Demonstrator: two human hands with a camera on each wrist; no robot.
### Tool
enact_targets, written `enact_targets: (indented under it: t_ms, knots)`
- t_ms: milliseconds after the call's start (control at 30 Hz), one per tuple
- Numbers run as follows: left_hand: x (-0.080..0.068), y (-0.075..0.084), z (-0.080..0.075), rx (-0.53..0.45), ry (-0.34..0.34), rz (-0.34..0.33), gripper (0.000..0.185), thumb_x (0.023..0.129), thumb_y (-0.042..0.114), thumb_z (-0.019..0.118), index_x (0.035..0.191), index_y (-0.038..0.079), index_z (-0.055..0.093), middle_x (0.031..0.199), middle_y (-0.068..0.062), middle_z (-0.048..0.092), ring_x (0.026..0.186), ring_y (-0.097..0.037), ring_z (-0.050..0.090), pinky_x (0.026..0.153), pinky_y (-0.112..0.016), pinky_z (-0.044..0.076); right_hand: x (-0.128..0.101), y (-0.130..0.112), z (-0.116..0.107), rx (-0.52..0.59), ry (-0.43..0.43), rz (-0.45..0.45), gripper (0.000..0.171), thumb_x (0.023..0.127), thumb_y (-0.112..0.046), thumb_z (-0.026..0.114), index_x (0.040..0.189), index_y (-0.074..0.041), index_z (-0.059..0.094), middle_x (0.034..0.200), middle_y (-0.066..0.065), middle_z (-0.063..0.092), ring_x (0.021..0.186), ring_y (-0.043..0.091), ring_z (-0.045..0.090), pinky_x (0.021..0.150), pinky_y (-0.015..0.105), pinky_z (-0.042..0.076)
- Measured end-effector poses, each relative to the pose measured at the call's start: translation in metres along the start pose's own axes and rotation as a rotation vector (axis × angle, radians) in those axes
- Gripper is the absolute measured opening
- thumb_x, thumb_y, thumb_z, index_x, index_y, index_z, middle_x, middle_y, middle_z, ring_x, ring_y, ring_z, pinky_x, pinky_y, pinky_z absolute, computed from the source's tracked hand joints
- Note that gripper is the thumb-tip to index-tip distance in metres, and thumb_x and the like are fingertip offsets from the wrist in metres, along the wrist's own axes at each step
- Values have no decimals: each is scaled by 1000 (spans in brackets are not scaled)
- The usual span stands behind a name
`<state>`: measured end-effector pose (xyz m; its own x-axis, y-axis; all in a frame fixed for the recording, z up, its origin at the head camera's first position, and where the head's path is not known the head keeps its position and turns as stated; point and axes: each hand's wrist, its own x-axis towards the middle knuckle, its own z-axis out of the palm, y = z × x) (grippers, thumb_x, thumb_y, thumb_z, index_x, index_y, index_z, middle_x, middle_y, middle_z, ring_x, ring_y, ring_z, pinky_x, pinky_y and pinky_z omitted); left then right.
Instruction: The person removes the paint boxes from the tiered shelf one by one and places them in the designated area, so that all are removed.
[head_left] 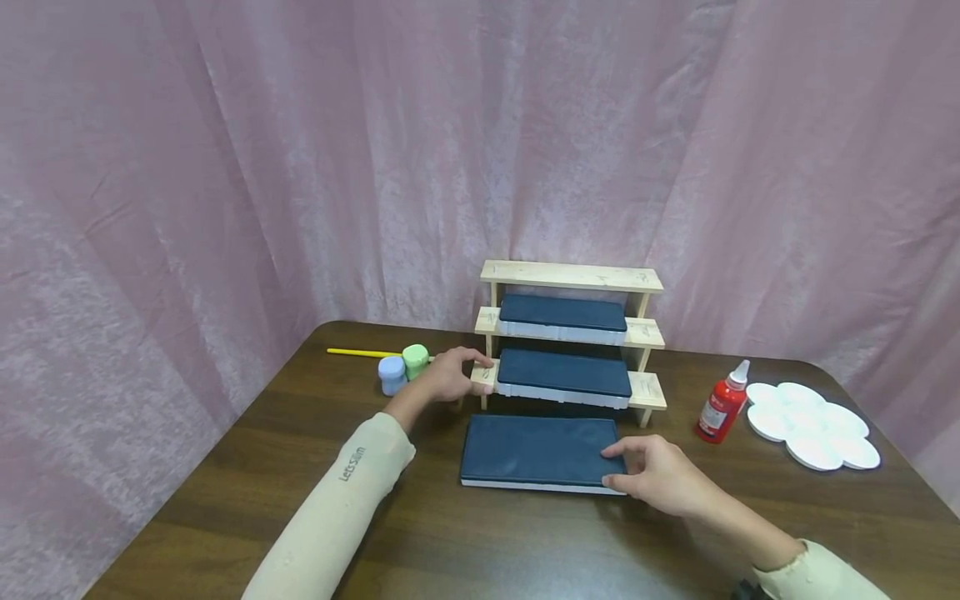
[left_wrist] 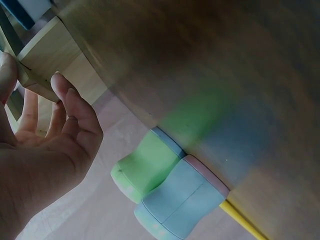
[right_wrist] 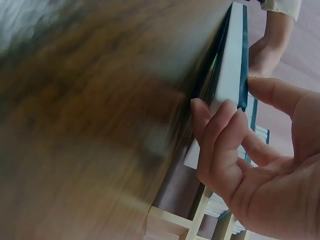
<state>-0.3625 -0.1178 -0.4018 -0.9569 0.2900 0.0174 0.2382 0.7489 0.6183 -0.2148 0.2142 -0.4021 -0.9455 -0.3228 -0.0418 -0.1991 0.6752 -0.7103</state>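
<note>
My left hand (head_left: 447,377) pinches the wooden rack's (head_left: 572,277) lowest step; my right hand (head_left: 658,475) grips the dark blue box (head_left: 536,450). Both stand on the dark wood surface (head_left: 247,467), pink curtains (head_left: 225,167) behind.

In our head view the right hand (head_left: 660,475) covers the near right corner of the flat dark blue case (head_left: 536,450) on the table (head_left: 225,467), and we cannot read the small marks on the wooden stepped rack (head_left: 570,333). The yellow stick (head_left: 360,352) is partly hidden behind the green jar (head_left: 416,360) and blue jar (head_left: 391,374), so we cannot tell what it is. The left wrist view cuts off the left hand (left_wrist: 35,150) at its lower left edge, and the tabletop there is blurred. The right wrist view is likewise smeared across the wood, with the palm cut off at the right.
</note>
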Motion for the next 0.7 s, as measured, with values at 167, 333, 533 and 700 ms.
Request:
enact_targets:
  t_ms: [167, 333, 533, 700]
  knots:
    - [0, -1, 1, 2, 9, 4, 45, 78, 30, 86, 120, 24, 71, 137, -10, 57, 111, -29, 53, 95, -48, 44, 0, -1, 2, 14, -9, 15, 40, 81, -25, 81, 115, -5, 69, 58, 0, 55, 51, 16, 50, 44, 26, 38]
    - [1, -1, 2, 10, 8, 7, 45, 78, 30, 86, 120, 24, 70, 137, -10, 57, 112, -29, 53, 96, -48, 44, 1, -2, 3, 21, -22, 38, 41, 82, -25, 81, 117, -6, 68, 60, 2, 56, 51, 18, 52, 44, 27, 40]
    - [1, -1, 2, 5, 10, 10, 45, 78, 30, 86, 120, 23, 70, 137, -11, 57, 117, -30, 53, 99, -49, 43, 4, -1, 3, -4, -2, 33, 40, 83, -24, 80, 116, -6, 68, 60, 1, 55, 53, 18, 53, 47, 28, 41]
    - [0, -1, 2, 2, 9, 5, 44, 78, 29, 86, 120, 23, 71, 137, -11, 57, 118, -30, 53, 100, -49, 42, 5, -1, 3, -33, -24, -15, 40, 83, -25, 80, 115, -5, 67, 59, 0, 55, 52, 18, 54, 48, 29, 42]
